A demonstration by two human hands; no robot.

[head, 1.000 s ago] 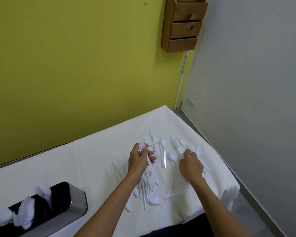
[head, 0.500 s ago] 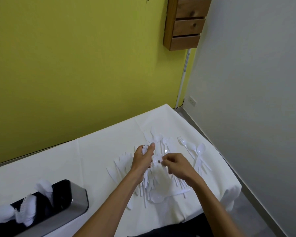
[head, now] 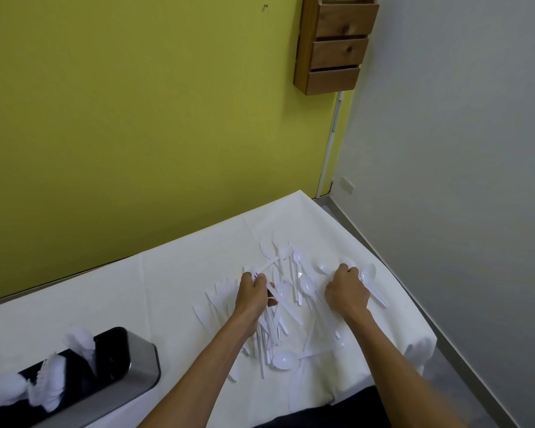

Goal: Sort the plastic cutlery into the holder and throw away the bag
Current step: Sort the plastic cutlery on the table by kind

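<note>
A heap of white plastic cutlery [head: 294, 291] lies spread on the white-covered table [head: 173, 291]: spoons, forks and knives. My left hand [head: 252, 293] grips a bundle of white pieces by their handles, over the middle of the heap. My right hand [head: 346, 291] is at the heap's right side, fingers curled down on a white piece beside a loose spoon [head: 369, 274]; I cannot make out which piece. The metal and black holder [head: 105, 366] stands at the near left with several white pieces [head: 50, 381] standing in it. No bag is in view.
The table's right edge [head: 414, 307] drops to a grey floor beside a grey wall. A yellow wall runs behind the table. A wooden wall rack [head: 334, 44] hangs high up near the corner.
My right hand has moved from beside the left hand back out to the right side of the heap. My left hand keeps its bundle and has barely shifted.
</note>
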